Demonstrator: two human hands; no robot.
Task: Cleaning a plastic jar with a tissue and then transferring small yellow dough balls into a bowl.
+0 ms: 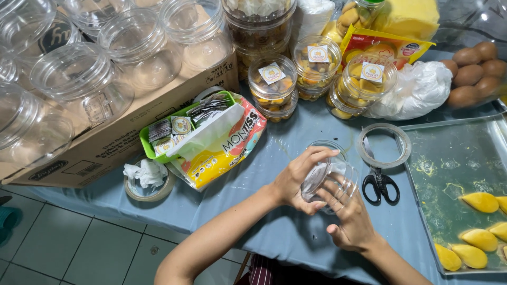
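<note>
Both of my hands hold one empty clear plastic jar [338, 177] above the blue-covered table [296, 232]. My left hand [298, 177] wraps over its upper left side, with fingers reaching across the jar's mouth. My right hand [346, 221] supports it from below, fingers curled against the lower wall. The jar lies tilted on its side. A white tissue or cloth seems to sit inside it near my left fingers.
Black scissors [380, 184] and a clear tape roll [384, 145] lie just right of the jar. A metal tray [449, 153] with yellow fruit pieces [479, 202] sits at right. Filled, labelled jars [272, 84] stand behind. A cardboard box [137, 126] of empty jars, a green basket [150, 145] and a wipes pack [227, 153] are at left.
</note>
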